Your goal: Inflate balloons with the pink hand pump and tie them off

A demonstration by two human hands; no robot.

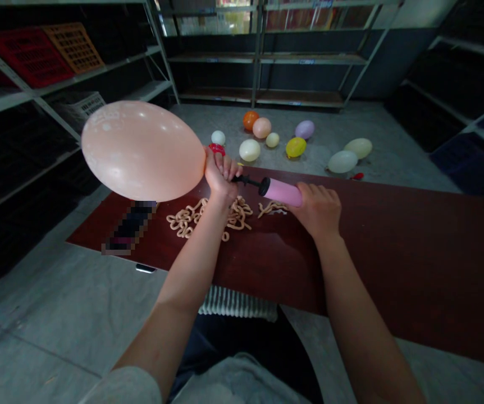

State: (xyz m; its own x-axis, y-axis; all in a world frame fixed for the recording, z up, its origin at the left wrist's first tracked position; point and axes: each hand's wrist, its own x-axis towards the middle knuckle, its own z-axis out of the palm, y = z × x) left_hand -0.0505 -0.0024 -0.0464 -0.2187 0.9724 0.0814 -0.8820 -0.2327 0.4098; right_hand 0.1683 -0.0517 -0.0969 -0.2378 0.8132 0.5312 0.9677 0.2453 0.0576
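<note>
A large peach balloon (pixel 143 150), inflated, extends to the left from my left hand (pixel 222 173), whose closed fingers grip its neck at the pump's black nozzle end. My right hand (pixel 318 209) is wrapped round the pink barrel of the hand pump (pixel 283 192), which lies level between both hands above the table. Beneath my left wrist, a pile of long, thin, twisted peach balloons (pixel 183 217) rests on the dark red table, and a few more (pixel 269 208) lie under the pump. The tip inside the balloon's neck is hidden by my fingers.
The dark red table (pixel 372 241) stretches to the right. A blurred dark object (pixel 130 227) lies at its left end. Beyond it, several balloons, among them a yellow one (pixel 296 147), lie on the floor. Metal shelves (pixel 309 59) stand behind, and a red crate (pixel 29 54) sits on the left shelf.
</note>
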